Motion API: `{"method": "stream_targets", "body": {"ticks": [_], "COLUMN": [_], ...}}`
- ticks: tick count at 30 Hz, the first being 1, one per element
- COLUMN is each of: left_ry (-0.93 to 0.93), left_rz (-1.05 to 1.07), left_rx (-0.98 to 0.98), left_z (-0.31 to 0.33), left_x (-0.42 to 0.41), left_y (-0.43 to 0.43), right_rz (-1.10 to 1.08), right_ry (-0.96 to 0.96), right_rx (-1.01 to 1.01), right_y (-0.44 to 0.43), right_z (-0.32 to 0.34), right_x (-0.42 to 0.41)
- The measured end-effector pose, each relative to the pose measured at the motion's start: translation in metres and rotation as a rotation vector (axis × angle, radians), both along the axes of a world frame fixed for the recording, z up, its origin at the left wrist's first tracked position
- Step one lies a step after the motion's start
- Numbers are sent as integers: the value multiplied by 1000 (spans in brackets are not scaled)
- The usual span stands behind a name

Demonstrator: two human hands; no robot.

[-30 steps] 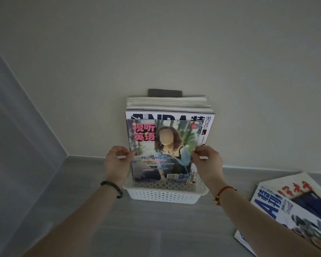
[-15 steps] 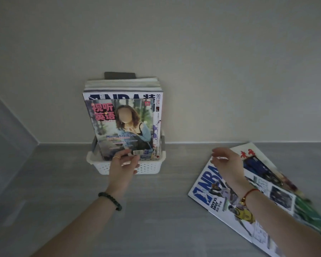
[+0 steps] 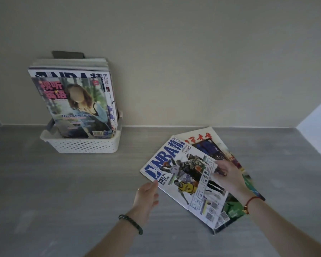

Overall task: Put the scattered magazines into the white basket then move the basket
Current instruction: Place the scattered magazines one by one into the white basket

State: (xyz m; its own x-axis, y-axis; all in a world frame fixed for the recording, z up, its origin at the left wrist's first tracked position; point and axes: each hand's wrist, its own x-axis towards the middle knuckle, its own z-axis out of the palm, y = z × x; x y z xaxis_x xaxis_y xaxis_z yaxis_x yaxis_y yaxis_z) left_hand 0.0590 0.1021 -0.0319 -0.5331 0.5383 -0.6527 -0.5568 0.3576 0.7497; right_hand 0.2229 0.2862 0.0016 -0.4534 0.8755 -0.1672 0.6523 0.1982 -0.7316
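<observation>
The white perforated basket (image 3: 85,145) stands on the grey floor against the wall at the left. Several magazines stand upright in it, and the front one (image 3: 76,106) has pink lettering on its cover. To the right an NBA magazine (image 3: 185,175) lies flat on top of a second magazine (image 3: 208,143) with red lettering. My left hand (image 3: 146,199) touches the NBA magazine's near left edge with its fingers apart. My right hand (image 3: 228,177) lies flat on the cover with its fingers spread.
A beige wall runs behind the basket and the flat magazines. A small dark grey plate (image 3: 68,54) on the wall shows above the upright stack. A brighter wall section (image 3: 319,115) angles in at the far right. Grey floor stretches between the basket and my hands.
My left hand has left the basket's front magazine and moved right to the NBA magazine's edge. My right hand has come down onto that cover. The view has swung right.
</observation>
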Motion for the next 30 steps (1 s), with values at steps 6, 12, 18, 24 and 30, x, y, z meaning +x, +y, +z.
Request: {"method": "stream_targets", "body": {"ticks": [6,12,18,24,30], "left_ry": [-206,-304,-10,133,294], "left_rz": [185,238,179,72,-124], "left_rx": [68,242,213,413,456], "left_z": [-7,-3,8,32,61], "left_x": [41,51,62,29,-21], "left_y": [17,32,55,36,2], "right_rz": [212,340,424,264,254], "right_ry": [-242,-406,-441,-49,252], "right_rx": [-11,142,177,-21,-247], "right_y": [0,-4,-2,19,22], "right_z": [-29,-49,-50,-12,35], "right_x": [32,41,43,21,-26]}}
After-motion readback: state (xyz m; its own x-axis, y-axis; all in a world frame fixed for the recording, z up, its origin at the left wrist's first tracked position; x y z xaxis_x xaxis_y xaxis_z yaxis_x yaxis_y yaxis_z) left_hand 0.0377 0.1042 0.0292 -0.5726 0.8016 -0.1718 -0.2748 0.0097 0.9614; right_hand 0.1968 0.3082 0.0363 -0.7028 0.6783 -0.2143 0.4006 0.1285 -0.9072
